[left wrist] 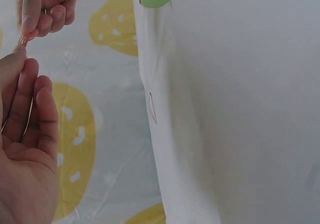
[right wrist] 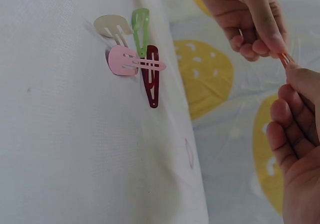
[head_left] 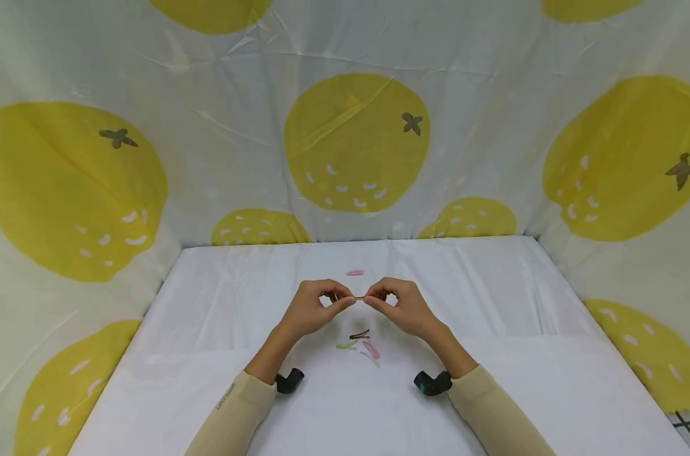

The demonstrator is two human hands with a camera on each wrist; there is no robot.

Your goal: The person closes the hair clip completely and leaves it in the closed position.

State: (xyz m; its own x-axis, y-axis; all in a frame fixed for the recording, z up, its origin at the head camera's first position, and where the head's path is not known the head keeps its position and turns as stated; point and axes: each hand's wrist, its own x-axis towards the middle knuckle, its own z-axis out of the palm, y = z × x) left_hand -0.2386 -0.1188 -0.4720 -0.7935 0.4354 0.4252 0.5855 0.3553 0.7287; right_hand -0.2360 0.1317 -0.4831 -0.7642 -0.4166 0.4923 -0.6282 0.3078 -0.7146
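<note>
Both hands are raised over the white table, fingertips almost meeting. Between them is a narrow orange snap hair clip (right wrist: 285,59), mostly covered by fingers. The left hand (head_left: 316,307) pinches one end of it between thumb and fingers. At the other end the right hand (head_left: 402,307) pinches it likewise. Below the hands several snap hair clips lie in a loose group: a dark red clip (right wrist: 152,78), a green clip (right wrist: 141,28), a pink clip (right wrist: 122,61) overlapping the red one, and a whitish clip (right wrist: 111,25). Beyond the hands lies another small pink piece (head_left: 354,272).
A white cloth covers the table (head_left: 493,405). Around its back and sides hangs a pale curtain (head_left: 482,114) printed with yellow lemons. Each wrist wears a black device, one at the left wrist (head_left: 290,381) and another at the right wrist (head_left: 433,383).
</note>
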